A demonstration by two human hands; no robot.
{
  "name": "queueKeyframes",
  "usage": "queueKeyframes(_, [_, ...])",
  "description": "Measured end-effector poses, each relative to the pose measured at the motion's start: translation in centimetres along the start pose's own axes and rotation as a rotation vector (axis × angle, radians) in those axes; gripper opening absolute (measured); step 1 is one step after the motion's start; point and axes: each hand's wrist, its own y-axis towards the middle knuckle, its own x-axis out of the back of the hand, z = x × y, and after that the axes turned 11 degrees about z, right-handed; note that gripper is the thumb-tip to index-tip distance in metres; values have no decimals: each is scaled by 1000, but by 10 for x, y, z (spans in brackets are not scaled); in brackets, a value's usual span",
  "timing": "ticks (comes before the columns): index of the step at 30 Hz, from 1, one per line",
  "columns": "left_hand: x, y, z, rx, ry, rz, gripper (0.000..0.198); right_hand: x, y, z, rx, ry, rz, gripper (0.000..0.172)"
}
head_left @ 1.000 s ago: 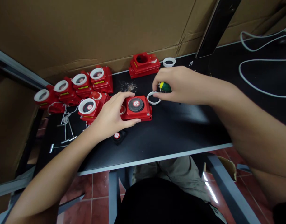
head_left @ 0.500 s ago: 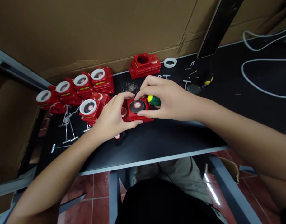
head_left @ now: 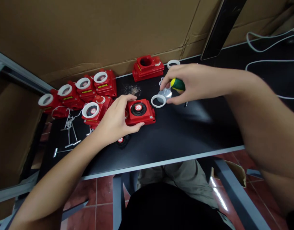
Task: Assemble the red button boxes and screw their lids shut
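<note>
My left hand (head_left: pixel 115 119) grips the left side of a red box (head_left: pixel 140 111) that has a black round disc with a red-and-white centre on top. It rests on the black table (head_left: pixel 175 134). My right hand (head_left: pixel 192 83) hovers right of the box, closed on a green and yellow screwdriver handle (head_left: pixel 177 84). Its fingertips pinch a small clear disc (head_left: pixel 165 93). A white ring (head_left: pixel 158 101) lies on the table just below those fingers, beside the box.
Several red boxes with white rings (head_left: pixel 90 110) are lined up at the left. Another red box with an open hole (head_left: pixel 148 67) and a white ring (head_left: pixel 173 63) stand at the back by the cardboard wall. Metal keys on strings (head_left: pixel 68 131) lie left. White cable (head_left: pixel 269 62) runs right.
My right hand drew back from the top of the red box to the right and up, now pinching a clear disc. The white ring lies on the table beside the box. My left hand stayed.
</note>
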Motion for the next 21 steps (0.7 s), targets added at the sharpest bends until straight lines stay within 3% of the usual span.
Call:
queueKeyframes(3, [1, 1, 0, 1, 27, 12, 70, -5, 2, -2, 36, 10, 148, 37])
queueKeyframes(12, [5, 1, 0, -44, 37, 21, 60, -19, 2, 8, 45, -15, 345, 37])
queueKeyframes(15, [4, 0, 0, -19, 23, -3, 62, -19, 3, 7, 56, -4, 322, 38])
queueKeyframes(21, [3, -1, -3, 11, 26, -55, 68, -10, 0, 21, 93, 137, 116, 30])
